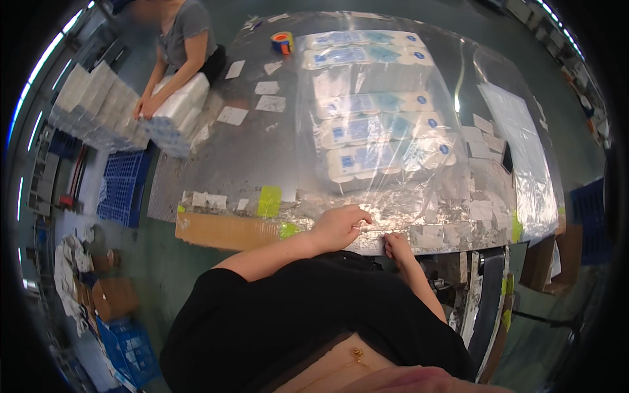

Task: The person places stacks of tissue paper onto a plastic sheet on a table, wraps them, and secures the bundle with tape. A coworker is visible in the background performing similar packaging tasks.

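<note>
A large clear plastic bag (378, 189) lies on the metal-topped table with several white packs (363, 159) with blue print inside it, arranged in a column. The near end of the film spreads in creases towards the table's front edge. Over that end is my left hand (344, 227), its fingers bent and pointing right; whether they grip the film cannot be made out. My right hand (399, 246) is at the front edge, a little to the right and nearer my body. Its fingers are curled in close to the film, and any hold on it is unclear.
Rolls of tape (282, 43) stand at the far side. Flat plastic bags (523, 147) lie at the right, beside a dark flat object (507, 158). Paper pieces (270, 103) are scattered on the left. Beyond, a person (184, 49) leans on wrapped white packs (174, 115); a blue pallet (125, 179) is below.
</note>
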Motion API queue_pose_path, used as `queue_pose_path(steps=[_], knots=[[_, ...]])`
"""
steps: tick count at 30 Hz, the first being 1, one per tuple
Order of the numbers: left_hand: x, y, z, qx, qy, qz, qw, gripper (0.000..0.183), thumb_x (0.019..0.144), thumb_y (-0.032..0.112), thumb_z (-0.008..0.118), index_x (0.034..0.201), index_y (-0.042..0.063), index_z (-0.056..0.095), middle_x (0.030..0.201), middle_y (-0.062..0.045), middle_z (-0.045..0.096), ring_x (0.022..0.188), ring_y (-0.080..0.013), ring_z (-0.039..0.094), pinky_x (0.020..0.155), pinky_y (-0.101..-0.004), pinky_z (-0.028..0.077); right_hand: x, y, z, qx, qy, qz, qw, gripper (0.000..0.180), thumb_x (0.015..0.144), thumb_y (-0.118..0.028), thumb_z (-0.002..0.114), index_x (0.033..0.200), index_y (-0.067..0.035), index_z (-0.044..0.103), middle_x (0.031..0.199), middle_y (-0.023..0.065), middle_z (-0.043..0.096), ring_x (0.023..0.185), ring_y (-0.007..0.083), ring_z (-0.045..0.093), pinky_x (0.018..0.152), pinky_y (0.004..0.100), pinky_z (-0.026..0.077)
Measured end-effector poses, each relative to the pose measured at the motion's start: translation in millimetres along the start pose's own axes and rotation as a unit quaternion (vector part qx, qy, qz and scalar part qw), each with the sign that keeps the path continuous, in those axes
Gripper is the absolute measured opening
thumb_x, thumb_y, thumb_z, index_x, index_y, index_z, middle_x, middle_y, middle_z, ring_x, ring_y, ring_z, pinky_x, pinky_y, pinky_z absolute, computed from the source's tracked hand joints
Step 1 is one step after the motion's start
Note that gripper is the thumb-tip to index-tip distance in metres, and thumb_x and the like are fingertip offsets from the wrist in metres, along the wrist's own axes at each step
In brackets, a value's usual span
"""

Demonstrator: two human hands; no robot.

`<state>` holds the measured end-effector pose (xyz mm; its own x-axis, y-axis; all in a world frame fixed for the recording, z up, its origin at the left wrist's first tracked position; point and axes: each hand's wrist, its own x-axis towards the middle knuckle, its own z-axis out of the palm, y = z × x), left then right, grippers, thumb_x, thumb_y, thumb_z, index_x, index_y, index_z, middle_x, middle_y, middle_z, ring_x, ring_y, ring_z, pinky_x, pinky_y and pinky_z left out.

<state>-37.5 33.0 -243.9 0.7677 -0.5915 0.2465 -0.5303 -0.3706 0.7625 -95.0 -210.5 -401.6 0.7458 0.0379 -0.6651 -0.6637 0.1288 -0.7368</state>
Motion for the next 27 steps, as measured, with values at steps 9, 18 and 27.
queue_pose_path(steps=[9, 18, 27], knots=[[-63.3, 43.3, -22.0, -0.009, 0.181, -0.052, 0.982, 0.020, 0.078, 0.001, 0.057, 0.096, 0.008, 0.064, 0.077, -0.007, 0.059, 0.059, -0.0217, 0.055, 0.054, -0.0305, 0.044, 4.3, -82.9, 93.7, -0.318, -0.218, -0.125, 0.914, 0.024, 0.087, -0.024, 0.055, 0.073, -0.004, 0.058, 0.056, -0.0004, 0.052, 0.046, 0.0098, 0.047, 0.043, 0.0259, 0.038], [-206.2, 70.6, 52.2, 0.073, 0.299, -0.494, 0.813, 0.035, 0.081, 0.014, 0.057, 0.116, 0.015, 0.054, 0.073, -0.009, 0.058, 0.068, -0.0284, 0.059, 0.063, -0.0390, 0.048, -1.1, -144.8, 176.0, -0.534, -0.362, -0.395, 0.654, 0.025, 0.084, -0.026, 0.053, 0.100, -0.009, 0.062, 0.078, 0.0171, 0.063, 0.075, 0.0353, 0.061, 0.069, 0.0429, 0.047], [-254.2, 101.9, 138.0, 0.003, 0.460, -0.584, 0.669, 0.035, 0.081, 0.009, 0.062, 0.116, 0.010, 0.055, 0.064, -0.006, 0.050, 0.057, -0.0185, 0.051, 0.056, -0.0312, 0.044, 62.1, -158.1, 171.0, -0.477, -0.162, -0.462, 0.730, 0.023, 0.083, -0.018, 0.053, 0.103, -0.011, 0.061, 0.101, 0.0175, 0.059, 0.088, 0.0318, 0.060, 0.076, 0.0405, 0.048]])
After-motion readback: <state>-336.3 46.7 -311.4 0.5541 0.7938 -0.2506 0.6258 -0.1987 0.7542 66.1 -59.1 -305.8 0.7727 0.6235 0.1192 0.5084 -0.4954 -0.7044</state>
